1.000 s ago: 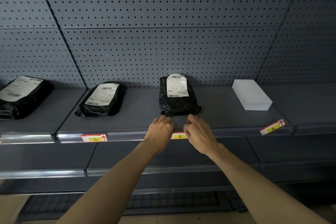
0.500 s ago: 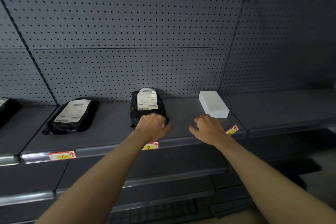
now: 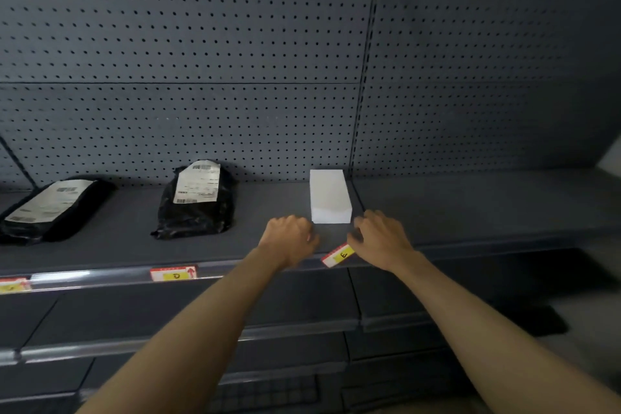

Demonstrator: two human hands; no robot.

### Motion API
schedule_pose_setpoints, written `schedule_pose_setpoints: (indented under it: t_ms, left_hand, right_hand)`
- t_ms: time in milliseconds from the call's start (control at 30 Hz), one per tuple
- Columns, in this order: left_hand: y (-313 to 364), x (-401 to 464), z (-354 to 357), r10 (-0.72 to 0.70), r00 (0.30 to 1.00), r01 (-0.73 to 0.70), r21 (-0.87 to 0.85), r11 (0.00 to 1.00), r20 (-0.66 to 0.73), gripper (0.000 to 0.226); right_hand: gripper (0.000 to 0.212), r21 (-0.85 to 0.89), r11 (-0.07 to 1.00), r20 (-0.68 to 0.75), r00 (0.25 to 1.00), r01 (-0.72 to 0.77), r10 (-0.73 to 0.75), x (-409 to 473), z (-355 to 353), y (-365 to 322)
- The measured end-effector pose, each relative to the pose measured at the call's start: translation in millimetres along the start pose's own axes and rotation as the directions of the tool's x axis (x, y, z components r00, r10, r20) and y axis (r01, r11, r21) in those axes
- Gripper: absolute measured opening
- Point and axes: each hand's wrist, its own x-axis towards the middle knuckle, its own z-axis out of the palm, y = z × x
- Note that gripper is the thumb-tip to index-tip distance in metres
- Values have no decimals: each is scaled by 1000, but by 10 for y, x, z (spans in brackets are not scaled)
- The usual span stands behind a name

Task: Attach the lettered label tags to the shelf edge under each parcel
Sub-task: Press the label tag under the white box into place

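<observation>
Across the grey pegboard shelving, the view now sits further right than a second ago, and the person's attention has moved with it: both hands have left the D tag and gone to the next parcel along. Along the top shelf lie two black mailer bags, one at far left and one under the D position, then the white box just beside the upright between bays. On the clear shelf edge strip the D tag sits flat and level beneath its bag, so that one reads as done; a further tag shows at the far left edge, its letter too blurred to read.

Below the white box, the E tag lies tilted, one end raised off the edge, not yet seated. The left hand rests on the shelf lip just left of the tag, fingers curled under loosely and holding nothing that shows. The right hand has its fingers bent down at the tag's right end, touching or nearly so; whether it pinches the tag I cannot tell. My judgement is that squaring and pressing in E is the step in hand, and it looks like the last tag on this stretch.
</observation>
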Motion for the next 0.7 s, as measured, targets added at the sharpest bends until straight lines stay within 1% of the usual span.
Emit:
schedule_pose_setpoints:
  t_ms: [133,233,300,467,633,700]
  left_hand:
    - [300,67,225,-5,1000,5,15,1000,23,27]
    - [379,76,406,-37,999,36,22,999,32,25]
    - [399,53,529,-40,999,39,53,998,13,25]
    - [450,-2,686,-5,997,14,120,993,-71,24]
    - [430,33,619,83,994,-64,229,971,-75,20]
    - [453,35,609,95,994,-77,238,968,-63,20]
  right_hand:
    - [28,43,997,-28,997,70,-69,16,161,192]
    - [22,53,986,-38,987,156,-154,22,293,214]
    - [18,65,977,-27,979,201,-200,16,365,215]
    - [7,78,972,-62,975,220,-215,-18,471,245]
    - [9,23,974,-85,971,224,-221,-46,517,291]
    - [10,-10,979,-46,978,204,-204,-56,547,282]
